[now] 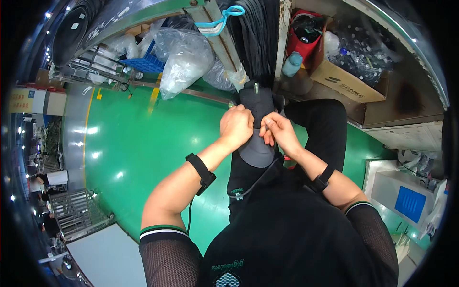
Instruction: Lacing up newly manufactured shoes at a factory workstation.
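A long dark fabric piece (257,103), black at its far part with a grey rounded near end (257,150), lies over my lap. A small pale tag shows near its far end. Along its left edge my left hand (236,125) is closed, with the fingers curled over the fabric. At its right edge, my right hand (279,134) is closed in a pinch, thumb against forefinger. What lies between those fingertips is too small to make out. Just beyond my left hand shows a small green thing, partly hidden.
Ahead hangs a thick bundle of black strips (260,40) beside a metal post with a blue cord (224,19). Clear plastic bags (186,60) and a blue crate (143,60) stand at left. A shelf at right holds a carton of small parts (351,86) and a bottle (292,63).
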A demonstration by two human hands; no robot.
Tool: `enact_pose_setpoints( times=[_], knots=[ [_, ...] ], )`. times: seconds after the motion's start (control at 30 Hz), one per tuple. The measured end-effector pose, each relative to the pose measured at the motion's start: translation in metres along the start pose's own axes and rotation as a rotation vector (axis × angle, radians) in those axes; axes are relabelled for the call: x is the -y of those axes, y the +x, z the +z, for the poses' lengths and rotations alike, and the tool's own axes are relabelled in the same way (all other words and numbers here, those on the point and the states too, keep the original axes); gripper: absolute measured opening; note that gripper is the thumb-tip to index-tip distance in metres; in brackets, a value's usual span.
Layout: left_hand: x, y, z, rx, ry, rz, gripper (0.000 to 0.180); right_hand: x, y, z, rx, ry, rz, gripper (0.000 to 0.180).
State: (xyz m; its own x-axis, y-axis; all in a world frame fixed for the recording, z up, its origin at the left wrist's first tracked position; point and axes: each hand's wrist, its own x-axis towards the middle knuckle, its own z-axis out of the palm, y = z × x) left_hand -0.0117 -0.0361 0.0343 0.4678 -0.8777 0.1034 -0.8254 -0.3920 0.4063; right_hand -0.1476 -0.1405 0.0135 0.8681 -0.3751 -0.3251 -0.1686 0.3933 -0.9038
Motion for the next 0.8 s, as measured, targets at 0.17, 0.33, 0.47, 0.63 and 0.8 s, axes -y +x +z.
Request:
enact_pose_setpoints(
  times=[0.17,0.33,0.47,0.63,0.8],
  knots=[
    [-0.002,-0.004,-0.02,0.261,0.367,0.16,0.013,-0.009,0.006,-0.001,0.029,0.074,-0.006,0.016],
    [-0.003,-0.006,-0.021,0.416,0.16,-0.053,0.011,-0.009,0.009,-0.007,0.115,0.127,0.066,0.017],
    [0.001,-0.019,0.002,0.08,-0.017,-0.221,0.006,-0.011,0.016,-0.007,0.122,0.151,0.057,0.017],
    [-0.015,-0.019,0.01,-0.205,-0.164,-0.291,0.008,-0.005,0.017,-0.006,0.1,0.129,0.063,0.018],
    [-0.004,-0.04,0.0,-0.25,-0.901,-0.47,0.021,0.007,0.018,0.011,0.13,-0.234,0.065,0.013]
  ],
)
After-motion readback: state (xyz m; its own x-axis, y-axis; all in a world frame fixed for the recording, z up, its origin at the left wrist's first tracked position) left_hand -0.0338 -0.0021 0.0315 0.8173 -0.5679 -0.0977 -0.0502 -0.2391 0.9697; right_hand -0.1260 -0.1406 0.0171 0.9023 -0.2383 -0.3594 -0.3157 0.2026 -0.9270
